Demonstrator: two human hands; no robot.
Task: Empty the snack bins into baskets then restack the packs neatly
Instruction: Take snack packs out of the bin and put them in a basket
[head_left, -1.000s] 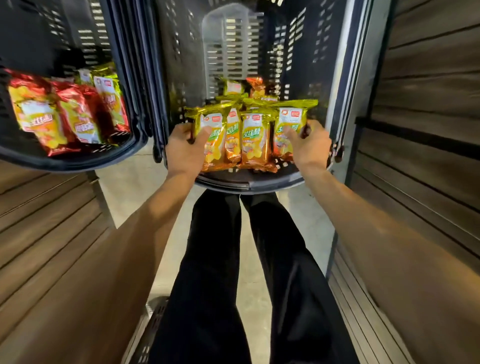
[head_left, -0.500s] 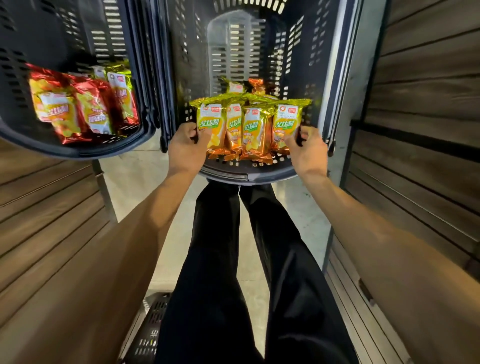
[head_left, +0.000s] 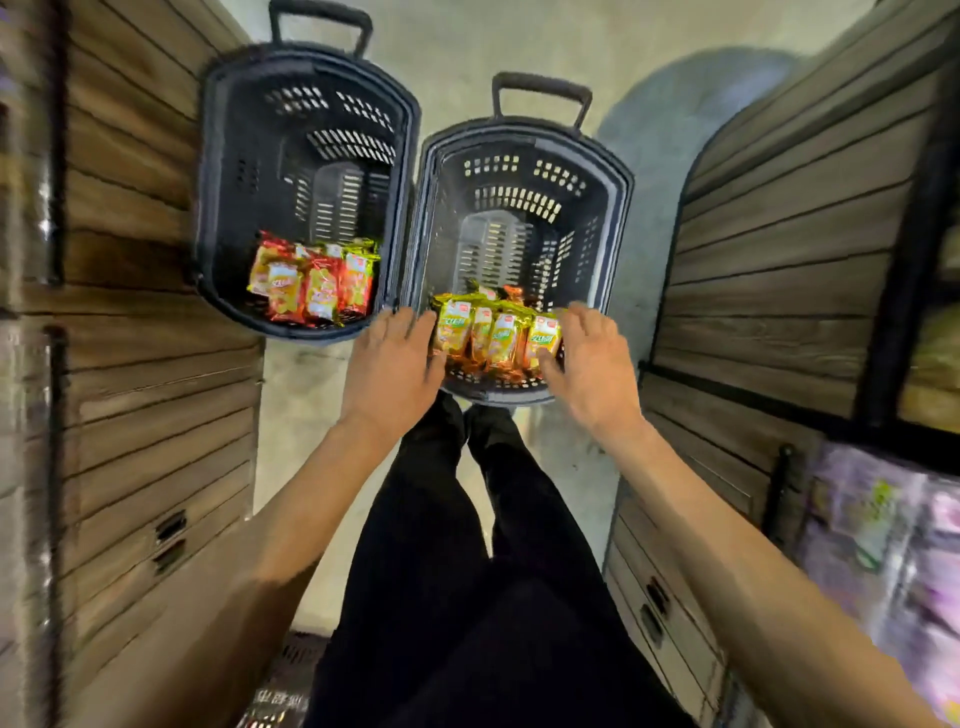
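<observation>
fingers (head_left: 584, 318) loose and holding nothing, we flank the crosswise row of yellow packs (head_left: 493, 338), left hand (head_left: 389, 369) and right hand (head_left: 589, 366) at its ends, equally near.

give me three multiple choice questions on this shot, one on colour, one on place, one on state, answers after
1. The packs in the left basket are mostly: A purple; B red; C blue.
2. The yellow packs lie: A in the left basket; B on the floor; C at the near end of the right basket.
3. The left hand and right hand are: A open, flanking the yellow packs; B gripping the basket handles; C each lifting a pack.
Answers: 1 B, red wrappers dominate there. 2 C, the row sits by its near wall. 3 A, the fingers are spread and curl round nothing.
</observation>
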